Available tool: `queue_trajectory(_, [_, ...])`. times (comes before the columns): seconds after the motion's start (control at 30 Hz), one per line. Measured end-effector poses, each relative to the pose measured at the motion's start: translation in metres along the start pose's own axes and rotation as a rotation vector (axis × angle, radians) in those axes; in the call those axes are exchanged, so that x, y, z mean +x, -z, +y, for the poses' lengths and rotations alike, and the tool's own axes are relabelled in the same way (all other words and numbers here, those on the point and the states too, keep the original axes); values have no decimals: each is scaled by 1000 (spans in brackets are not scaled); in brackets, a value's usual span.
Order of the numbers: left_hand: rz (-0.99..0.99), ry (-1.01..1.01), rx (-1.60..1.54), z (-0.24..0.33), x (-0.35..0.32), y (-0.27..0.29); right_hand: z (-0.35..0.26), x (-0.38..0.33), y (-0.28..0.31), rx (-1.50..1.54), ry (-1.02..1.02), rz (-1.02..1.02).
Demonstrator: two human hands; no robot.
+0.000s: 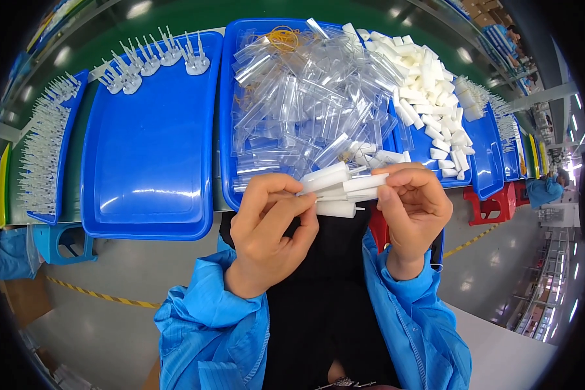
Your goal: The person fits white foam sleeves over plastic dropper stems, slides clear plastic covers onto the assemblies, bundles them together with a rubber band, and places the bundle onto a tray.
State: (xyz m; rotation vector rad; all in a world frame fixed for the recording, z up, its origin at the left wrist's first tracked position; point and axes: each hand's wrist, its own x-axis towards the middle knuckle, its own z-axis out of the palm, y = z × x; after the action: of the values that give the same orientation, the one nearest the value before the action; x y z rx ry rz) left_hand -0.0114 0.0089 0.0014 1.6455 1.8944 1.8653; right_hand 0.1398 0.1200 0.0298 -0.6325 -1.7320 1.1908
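Observation:
In front of my chest, my left hand (266, 237) pinches a white pronged piece that carries several white foam tubes (325, 179). Its base is mostly hidden behind my fingers, and thin prong tips stick out to the right. My right hand (413, 211) is closed on another white foam tube (365, 183), held between thumb and fingers level with the prongs. The tube's left end meets the cluster; I cannot tell how far a prong goes into it. Both hands are just over the near edge of the middle blue tray (226, 130).
That tray holds a heap of clear plastic sleeves (299, 97) and orange rubber bands (283, 39). Loose white foam tubes (429, 84) pile up to its right. White pronged pieces (169, 52) stand along the far edge of the left blue tray (146, 149); many more fill a tray (64, 156) farther left.

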Motion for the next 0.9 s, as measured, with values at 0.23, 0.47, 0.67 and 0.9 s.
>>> queue_trajectory(0.23, [4,11,0,0,-1,-2,-2,-3,-9,-7,-4,-31])
queue_trajectory(0.47, [-1,20,20,-2,-1,-2,-5,-2,-11,-182,82,-192])
queue_trajectory(0.67, [-38,132,-159,0,-2,-3,-2,6,-8,-224,290,-259])
queue_trajectory(0.9, [-105,369,-451,0,-6,-1,-1,9,-7,-258,342,-225])
